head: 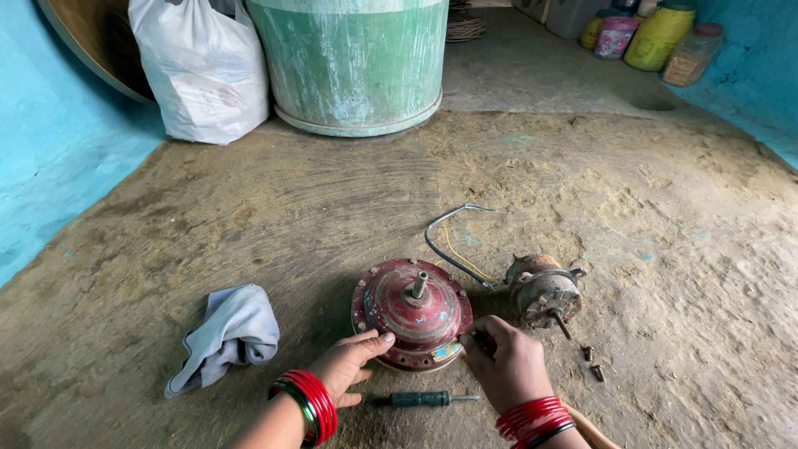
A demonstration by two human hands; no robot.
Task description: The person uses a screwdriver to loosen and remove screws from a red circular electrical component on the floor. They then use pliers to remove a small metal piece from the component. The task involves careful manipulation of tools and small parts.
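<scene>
A round, dark red metal motor housing (413, 312) with a short shaft sticking up lies on the earthen floor. My left hand (349, 366) rests against its near left rim, fingers spread. My right hand (503, 357) pinches something small at its near right rim; I cannot make out what. A rusty motor core (543, 288) with a spindle sits just right of the housing, joined by grey and yellow wires (449, 245). A dark-handled screwdriver (424, 399) lies between my wrists. Small screws (592, 362) lie to the right.
A crumpled grey cloth (229, 333) lies to the left. A large green drum (353, 62) and a white plastic bag (204, 66) stand at the back. Plastic jars (657, 33) sit far right. Turquoise walls (50, 141) bound both sides.
</scene>
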